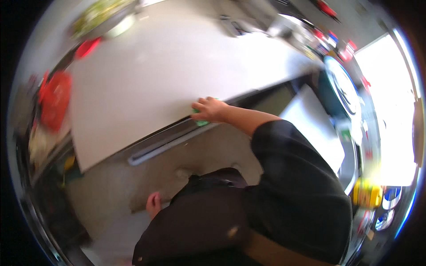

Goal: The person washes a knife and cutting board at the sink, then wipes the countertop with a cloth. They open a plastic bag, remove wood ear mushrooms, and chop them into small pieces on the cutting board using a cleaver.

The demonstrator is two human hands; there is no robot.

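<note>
My right hand (210,109) is closed over a green cloth (201,122) at the near edge of a white tabletop (143,73). Parts of the cloth show under the fingers and hang a little over the edge. My left hand (154,203) is low beside my body, in front of my dark clothing, away from the tabletop. Its fingers look curled, but blur and the clothing hide whether anything is in them.
A bowl of leafy greens (100,16) and a red plastic bag (56,99) are at the left. Knives or similar utensils (234,28) lie at the far side. A large round basin (339,84) and a yellow container (367,193) stand at the right. Below the tabletop is a drawer-like rail (166,146).
</note>
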